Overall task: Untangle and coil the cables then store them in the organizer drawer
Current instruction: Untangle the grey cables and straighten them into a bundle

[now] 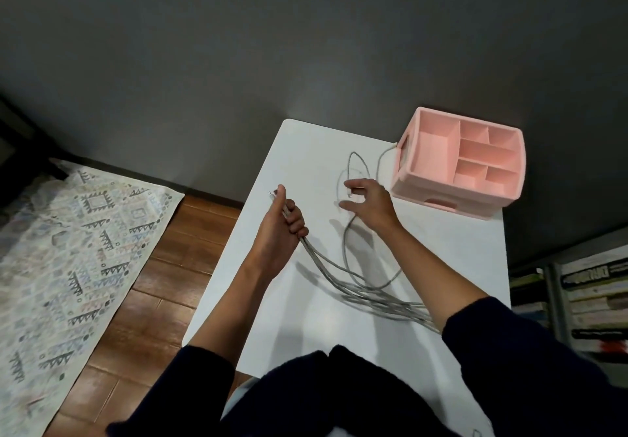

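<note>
A bunch of grey cables (353,283) trails across the white table (306,151). My left hand (283,229) grips several strands in its fist, their ends poking out above my thumb. From the fist the strands run down and right under my right forearm. My right hand (368,203) hovers over a loose cable loop (353,164), fingers spread and slightly curled, holding nothing that I can make out. The pink organizer (438,185) stands at the table's far right corner, its top compartments empty and its front drawer closed. One cable end reaches the organizer's left side.
A patterned cloth (74,249) lies on the wooden floor (176,253) to the left of the table. A shelf with stacked books (598,287) stands to the right. A dark wall runs behind the table.
</note>
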